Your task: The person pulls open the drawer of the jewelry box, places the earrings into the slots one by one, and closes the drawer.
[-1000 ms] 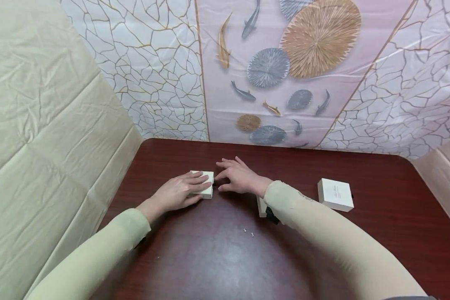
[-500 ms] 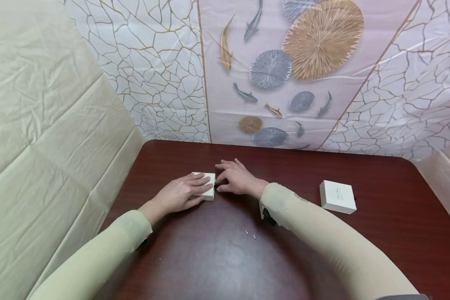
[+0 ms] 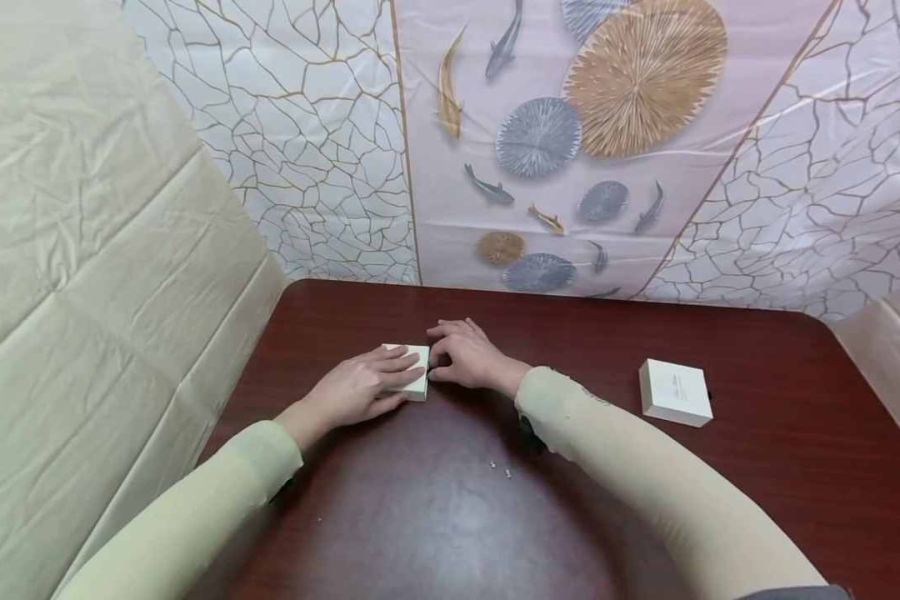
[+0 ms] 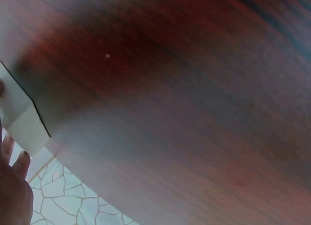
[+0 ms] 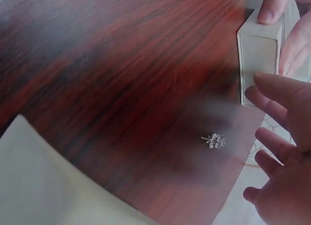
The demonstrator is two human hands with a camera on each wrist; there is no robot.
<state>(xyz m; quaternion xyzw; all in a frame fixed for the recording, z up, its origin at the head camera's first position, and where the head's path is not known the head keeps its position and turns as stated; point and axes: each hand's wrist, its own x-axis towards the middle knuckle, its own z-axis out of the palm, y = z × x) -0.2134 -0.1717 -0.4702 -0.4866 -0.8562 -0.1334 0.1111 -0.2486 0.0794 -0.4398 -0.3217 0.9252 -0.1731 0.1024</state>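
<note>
- Head view, box: the white box (image 3: 417,389) lies flat on the desk (image 3: 420,508), in its far left part, in from both edges.
- Head view, left hand: my left hand (image 3: 363,383) rests over the box top, fingers extended, not closed round it.
- Head view, right hand: my right hand (image 3: 468,354) is at the box's right end, fingers loosely bent; whether it pinches anything there I cannot tell.
- Head view, surroundings: a second box (image 3: 677,392) lies towards the desk's right edge; tiny silvery bits (image 3: 507,473) lie beside my right sleeve (image 3: 622,442). Risk, in my judgement: a low forearm sweep could scatter them.
- Left wrist view: only the box's corner and partial fingers show; grip not verifiable.
- Right wrist view: thumb and forefinger are before the box's end, remaining fingers spread. A silvery ornament (image 5: 214,140) lies near the desk's far edge, and a careless fingertip could knock it off. Should my left hand press too lightly, a sideways pull could skid the box.
</note>
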